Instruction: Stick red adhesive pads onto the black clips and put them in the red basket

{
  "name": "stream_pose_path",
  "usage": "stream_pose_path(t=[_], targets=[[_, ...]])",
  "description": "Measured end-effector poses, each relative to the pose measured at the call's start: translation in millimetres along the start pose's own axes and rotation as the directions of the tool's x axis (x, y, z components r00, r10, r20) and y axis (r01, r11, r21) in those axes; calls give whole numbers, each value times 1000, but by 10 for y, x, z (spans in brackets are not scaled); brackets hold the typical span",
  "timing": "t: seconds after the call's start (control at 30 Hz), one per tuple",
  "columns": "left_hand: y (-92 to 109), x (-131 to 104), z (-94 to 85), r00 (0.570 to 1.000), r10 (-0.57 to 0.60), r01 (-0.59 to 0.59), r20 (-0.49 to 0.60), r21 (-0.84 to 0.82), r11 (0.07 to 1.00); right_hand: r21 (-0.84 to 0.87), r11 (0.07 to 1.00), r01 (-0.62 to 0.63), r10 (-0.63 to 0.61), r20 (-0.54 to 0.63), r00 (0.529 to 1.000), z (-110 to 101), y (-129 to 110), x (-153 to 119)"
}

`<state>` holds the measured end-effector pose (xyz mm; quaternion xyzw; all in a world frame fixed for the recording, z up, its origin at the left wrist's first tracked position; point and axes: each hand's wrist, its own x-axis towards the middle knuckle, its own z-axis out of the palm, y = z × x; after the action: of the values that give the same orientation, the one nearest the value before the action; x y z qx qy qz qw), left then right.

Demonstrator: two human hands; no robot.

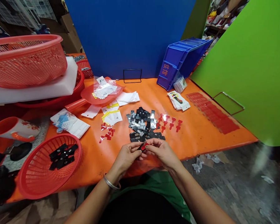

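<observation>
At the near edge of the orange table, my left hand [128, 155] pinches a small black metal plate [142, 146]. My right hand [162, 151] pinches a small red T-shaped piece [144, 147] against that plate, and the fingertips of both hands meet there. Just beyond my hands lies a heap of black and silver metal plates [142, 123]. More red T-shaped pieces are spread to the right [171, 124] of the heap, and a smaller group of red pieces [109, 134] lies on its left.
A red basket [29, 183] with several black plates stands at left, near a mug [12, 128]. A red dustpan [89, 95] holds bagged cards. A blue bin [170, 63] leans at back right by stacked cards [179, 101]. Blue and green panels [254, 77] border the table.
</observation>
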<state>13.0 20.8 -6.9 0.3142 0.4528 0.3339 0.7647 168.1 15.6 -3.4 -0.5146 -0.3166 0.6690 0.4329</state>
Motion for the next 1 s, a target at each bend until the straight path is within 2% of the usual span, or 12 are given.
stream_pose_path(t=[0.1,0.23,0.57,1.0], targets=[[2,-1,4,1000,-1,1,2,4,1000,41,999,-32,31,16,999,3,-16,-8],[-3,3,16,1000,2,-2,1,16,1000,-15,1000,7,-7,-27,1000,7,5,3],[2,-11,24,1000,2,-3,8,41,999,-34,998,56,-57,-41,998,5,78,21],[-23,-10,3,1000,5,-6,11,43,999,-30,998,48,-50,-36,998,3,94,27]])
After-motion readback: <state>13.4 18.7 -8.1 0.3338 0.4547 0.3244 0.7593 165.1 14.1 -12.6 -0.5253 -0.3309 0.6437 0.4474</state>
